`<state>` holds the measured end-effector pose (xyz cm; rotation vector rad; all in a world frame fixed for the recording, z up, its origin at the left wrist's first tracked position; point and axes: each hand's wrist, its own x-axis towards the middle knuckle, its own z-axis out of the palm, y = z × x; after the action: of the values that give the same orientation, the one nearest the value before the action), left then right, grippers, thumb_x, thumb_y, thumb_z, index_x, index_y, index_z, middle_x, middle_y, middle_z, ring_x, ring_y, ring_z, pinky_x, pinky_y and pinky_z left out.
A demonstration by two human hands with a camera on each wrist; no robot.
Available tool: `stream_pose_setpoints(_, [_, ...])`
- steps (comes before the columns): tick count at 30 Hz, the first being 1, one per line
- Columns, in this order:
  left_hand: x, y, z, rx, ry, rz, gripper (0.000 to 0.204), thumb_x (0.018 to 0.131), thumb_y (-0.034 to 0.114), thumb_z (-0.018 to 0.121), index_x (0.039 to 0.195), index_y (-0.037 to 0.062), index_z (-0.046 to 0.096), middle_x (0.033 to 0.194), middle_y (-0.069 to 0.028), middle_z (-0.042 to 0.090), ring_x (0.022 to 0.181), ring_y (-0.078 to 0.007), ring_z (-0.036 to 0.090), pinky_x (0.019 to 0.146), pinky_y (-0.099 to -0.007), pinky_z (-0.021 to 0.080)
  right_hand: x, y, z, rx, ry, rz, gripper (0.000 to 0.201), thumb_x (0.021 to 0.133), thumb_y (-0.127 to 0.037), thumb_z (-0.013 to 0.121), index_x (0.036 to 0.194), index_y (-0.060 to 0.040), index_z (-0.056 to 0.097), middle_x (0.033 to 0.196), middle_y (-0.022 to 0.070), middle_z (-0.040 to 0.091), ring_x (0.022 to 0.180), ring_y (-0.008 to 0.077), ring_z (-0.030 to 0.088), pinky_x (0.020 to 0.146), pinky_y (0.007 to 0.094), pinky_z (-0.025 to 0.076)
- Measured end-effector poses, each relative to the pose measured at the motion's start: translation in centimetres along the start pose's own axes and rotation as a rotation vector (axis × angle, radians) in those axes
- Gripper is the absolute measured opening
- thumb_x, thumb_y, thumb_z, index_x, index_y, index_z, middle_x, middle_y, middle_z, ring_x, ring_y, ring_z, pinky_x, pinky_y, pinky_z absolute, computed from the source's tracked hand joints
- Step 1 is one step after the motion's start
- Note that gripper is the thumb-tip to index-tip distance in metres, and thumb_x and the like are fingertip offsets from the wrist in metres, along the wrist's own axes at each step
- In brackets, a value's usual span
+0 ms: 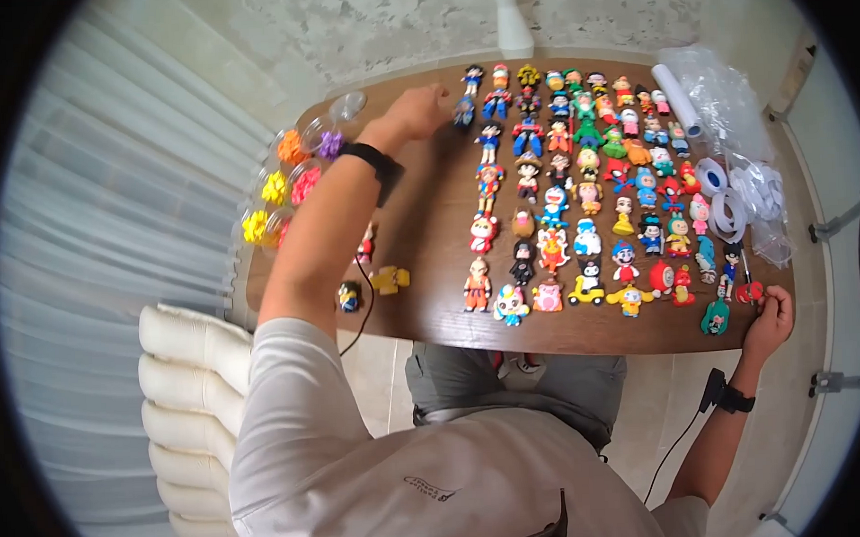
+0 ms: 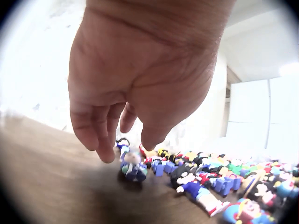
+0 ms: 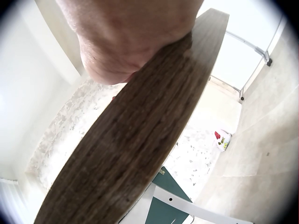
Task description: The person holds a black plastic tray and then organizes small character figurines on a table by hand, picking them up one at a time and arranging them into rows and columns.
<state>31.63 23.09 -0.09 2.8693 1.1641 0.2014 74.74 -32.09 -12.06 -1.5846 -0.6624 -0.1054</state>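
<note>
At the upper left end of the rows of toy figures, my left hand (image 1: pixel 420 113) reaches across the table. The left wrist view shows this hand (image 2: pixel 140 74) with bent, hanging fingers and nothing between them. Just beyond the fingertips lies a small blue figure (image 2: pixel 133 169), which the head view shows as a blue figure (image 1: pixel 463 110) under a dark-haired one (image 1: pixel 473 77). My right hand (image 1: pixel 770 324) rests at the table's right front corner, beside a red-handled item (image 1: pixel 749 292). In the right wrist view, part of the hand (image 3: pixel 131 42) covers the table edge.
Several rows of figures lie on the brown table (image 1: pixel 423 330). Round tubs with yellow pieces (image 1: pixel 274 187) and purple pieces (image 1: pixel 331 144) stand at the left. A minion figure (image 1: pixel 349 295) lies near the left arm. Tape rolls (image 1: pixel 727 215) and a white roll (image 1: pixel 677 100) lie right.
</note>
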Motion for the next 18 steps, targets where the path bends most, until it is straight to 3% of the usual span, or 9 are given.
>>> stream_pose_setpoints(1, [-1.5, 0.5, -2.1, 0.038, -0.054, 0.029, 0.046, 0.09, 0.03, 0.065, 0.126, 0.0028, 0.062, 0.1, -0.0172, 0.075, 0.095, -0.0367, 0.07, 0.085, -0.0425, 0.055, 0.0, 0.2, 0.0, 0.004, 0.001, 0.009, 0.015, 0.098, -0.001, 0.051, 0.096, -0.0014, 0.066, 0.085, -0.0007, 0.061, 0.073, 0.0047, 0.052, 0.064, 0.0198, 0.04])
stream_pose_setpoints(4, [-7.0, 0.3, -5.9, 0.044, -0.204, 0.034, 0.043, 0.09, 0.033, 0.064, 0.12, 0.0023, 0.067, 0.111, -0.0223, 0.071, 0.106, -0.0406, 0.066, 0.094, -0.0457, 0.052, 0.2, 0.7, -0.2, 0.011, 0.009, 0.035, 0.015, 0.098, -0.001, 0.051, 0.097, -0.0013, 0.066, 0.085, -0.0009, 0.061, 0.073, 0.0043, 0.052, 0.064, 0.0194, 0.039])
stream_pose_setpoints(7, [-13.2, 1.2, -7.7, 0.103, -0.34, -0.062, 0.034, 0.088, 0.026, 0.062, 0.109, 0.0012, 0.071, 0.101, -0.0217, 0.072, 0.098, -0.0404, 0.069, 0.088, -0.0466, 0.055, 0.3, 1.0, -0.3, 0.011, -0.002, 0.039, 0.015, 0.099, -0.002, 0.051, 0.099, -0.0014, 0.067, 0.085, -0.0013, 0.062, 0.072, 0.0037, 0.051, 0.062, 0.019, 0.038])
stream_pose_setpoints(10, [-18.1, 0.5, -7.2, 0.184, -0.454, -0.143, 0.038, 0.087, 0.026, 0.066, 0.116, 0.0016, 0.067, 0.101, -0.0222, 0.072, 0.097, -0.0389, 0.069, 0.085, -0.0465, 0.054, 0.5, 1.8, -0.8, -0.019, -0.034, 0.023, 0.016, 0.099, -0.003, 0.051, 0.101, -0.0025, 0.067, 0.087, -0.0022, 0.061, 0.073, 0.0039, 0.051, 0.064, 0.0199, 0.039])
stream_pose_setpoints(13, [-20.4, 1.5, -6.9, 0.233, -0.587, -0.211, 0.036, 0.086, 0.025, 0.068, 0.113, 0.0011, 0.066, 0.101, -0.022, 0.071, 0.097, -0.0393, 0.069, 0.084, -0.0476, 0.055, 0.7, 2.1, -0.9, -0.026, -0.057, 0.02, 0.016, 0.099, -0.004, 0.051, 0.101, -0.0024, 0.067, 0.085, -0.0026, 0.061, 0.072, 0.0038, 0.051, 0.063, 0.0197, 0.038])
stream_pose_setpoints(15, [-21.6, -0.6, -4.2, 0.187, -0.525, -0.183, 0.037, 0.086, 0.026, 0.068, 0.114, 0.0014, 0.066, 0.1, -0.0221, 0.072, 0.095, -0.0396, 0.069, 0.083, -0.0481, 0.055, 0.6, 1.8, -0.5, -0.03, -0.048, 0.019, 0.015, 0.099, -0.004, 0.051, 0.1, -0.0025, 0.067, 0.084, -0.0027, 0.06, 0.072, 0.0038, 0.05, 0.063, 0.0197, 0.038])
stream_pose_setpoints(18, [-21.6, 0.2, -3.7, 0.161, -0.489, -0.209, 0.041, 0.088, 0.027, 0.066, 0.12, 0.0024, 0.061, 0.098, -0.0231, 0.071, 0.094, -0.0408, 0.069, 0.082, -0.0489, 0.055, 0.5, 1.0, -0.1, -0.025, -0.029, 0.025, 0.015, 0.098, -0.002, 0.052, 0.097, -0.0023, 0.067, 0.083, -0.002, 0.061, 0.071, 0.0038, 0.05, 0.062, 0.0193, 0.038])
